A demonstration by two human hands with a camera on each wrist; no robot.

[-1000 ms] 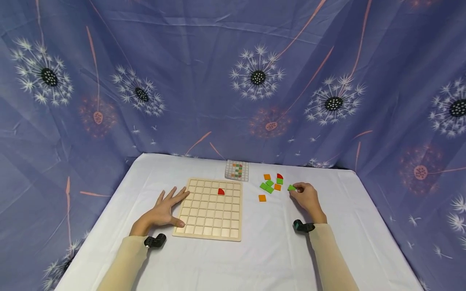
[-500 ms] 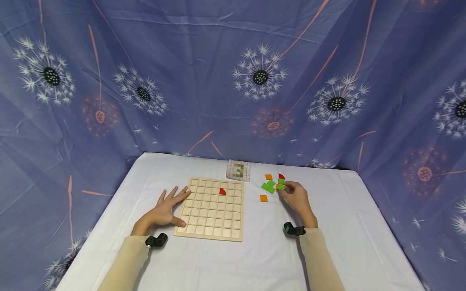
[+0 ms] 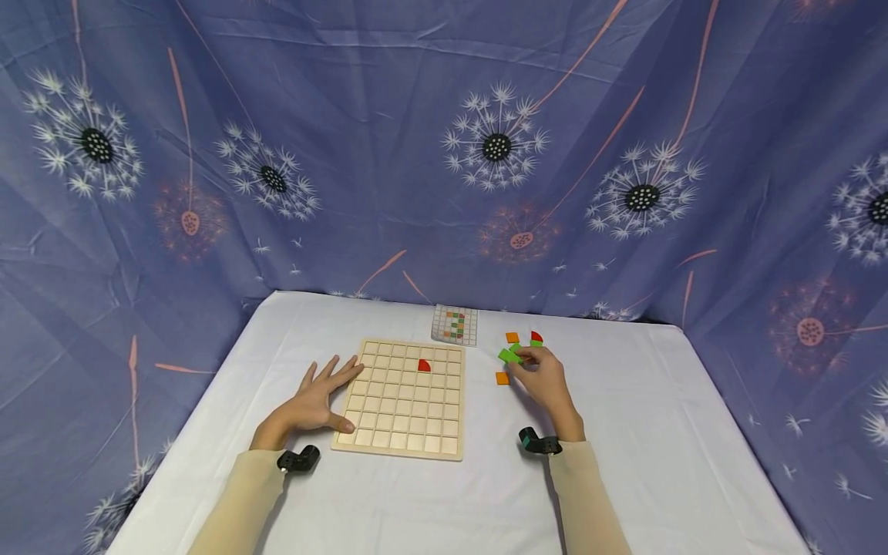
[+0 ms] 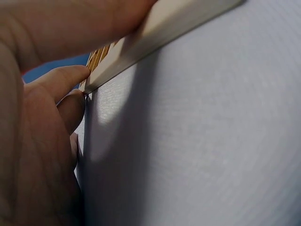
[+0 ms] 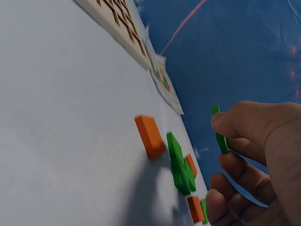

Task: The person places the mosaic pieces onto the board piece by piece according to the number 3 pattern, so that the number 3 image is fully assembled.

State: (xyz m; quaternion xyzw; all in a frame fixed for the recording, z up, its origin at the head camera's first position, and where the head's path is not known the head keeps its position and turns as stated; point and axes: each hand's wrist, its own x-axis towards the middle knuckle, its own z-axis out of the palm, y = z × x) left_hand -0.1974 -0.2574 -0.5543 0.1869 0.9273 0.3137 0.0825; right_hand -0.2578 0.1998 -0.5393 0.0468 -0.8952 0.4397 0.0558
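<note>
My left hand (image 3: 315, 401) lies flat on the white surface (image 3: 430, 493), fingers (image 3: 340, 371) spread apart, their tips resting on the left edge of the wooden grid board (image 3: 402, 401). A red quarter-circle piece (image 3: 422, 365) sits in a far cell of the board. My right hand (image 3: 544, 381) has its fingers (image 5: 235, 123) pinched on a green tile (image 5: 219, 136), held just above the loose green tiles (image 5: 179, 165) and orange tiles (image 5: 149, 135). Beyond them lies a pattern card (image 3: 454, 324).
</note>
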